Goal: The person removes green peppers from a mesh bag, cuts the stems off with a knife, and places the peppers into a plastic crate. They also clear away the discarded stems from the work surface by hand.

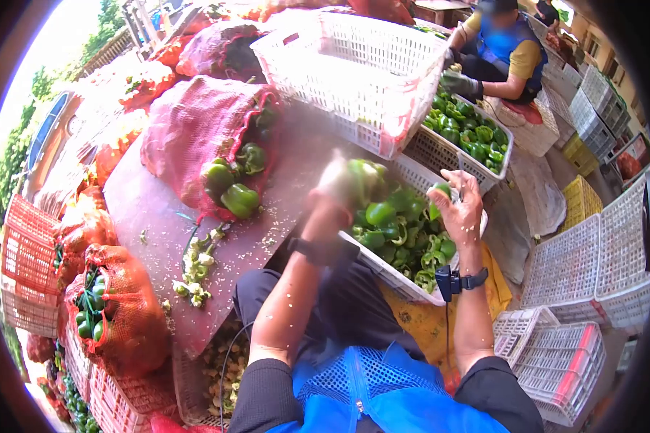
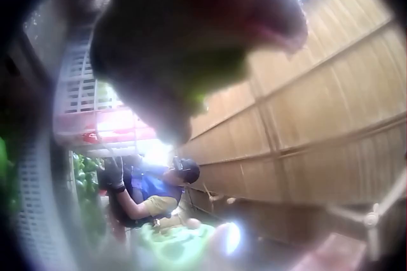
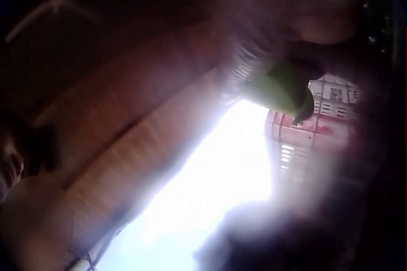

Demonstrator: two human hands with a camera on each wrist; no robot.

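Left hand (image 1: 334, 184): motion-blurred in the head view, gripping a green pepper (image 1: 366, 180) above the near crate (image 1: 393, 273).
Right hand (image 1: 465, 206): pinches a small green piece (image 1: 442, 190) by that crate's far right side; the right wrist view shows its curved shape under the fingers.
Pepper pile (image 1: 384, 231): heaped in the near crate beside the lap, seen whole only from the head.
Overhead: the wrist views alone show the panelled ceiling (image 2: 331, 87) and a fan (image 2: 371, 219).
Work surface (image 1: 261, 245): pinkish, dotted with pale seeds; 1 cluster of cores (image 1: 197, 268) and 1 pink mesh sack (image 1: 180, 137) lie on it.
Room: 1 gloved person (image 1: 504, 52) sits by a second pepper crate (image 1: 473, 133); white crates (image 1: 585, 252) stand at right.
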